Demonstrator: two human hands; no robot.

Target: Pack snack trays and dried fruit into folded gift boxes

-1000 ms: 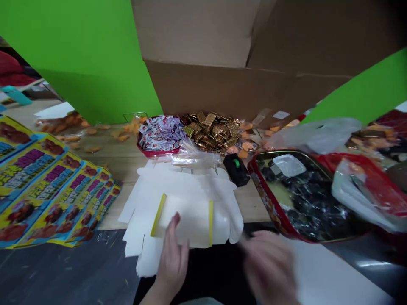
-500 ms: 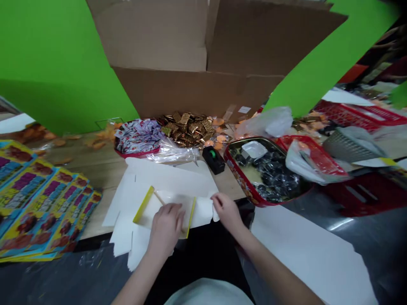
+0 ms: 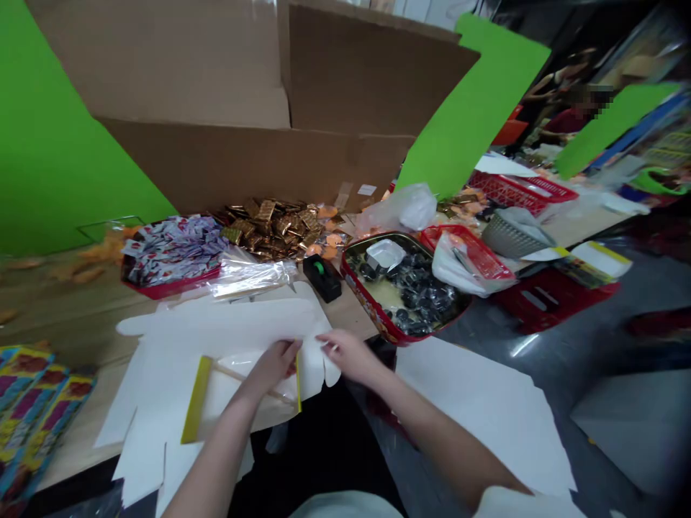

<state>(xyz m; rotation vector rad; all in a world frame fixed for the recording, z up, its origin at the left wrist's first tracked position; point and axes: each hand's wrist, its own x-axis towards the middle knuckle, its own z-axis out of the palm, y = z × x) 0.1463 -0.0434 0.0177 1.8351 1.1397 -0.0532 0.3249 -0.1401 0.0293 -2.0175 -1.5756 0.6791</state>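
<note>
Lying flat at the table (image 3: 70, 324) edge, the yellow-edged carton blank (image 3: 237, 394) has the left hand (image 3: 270, 368), earlier pressed on its middle, now pinching its right edge; the right hand (image 3: 350, 354) still grips the end flap (image 3: 318, 368).

No lettering reads clearly; the colourful printed sheets (image 3: 37, 403) seem to carry blurred purple characters.

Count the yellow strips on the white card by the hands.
2. The left strip runs along the card's left edge; the right strip stands at its right edge, just below the left hand. The hand may hide its top.
</note>
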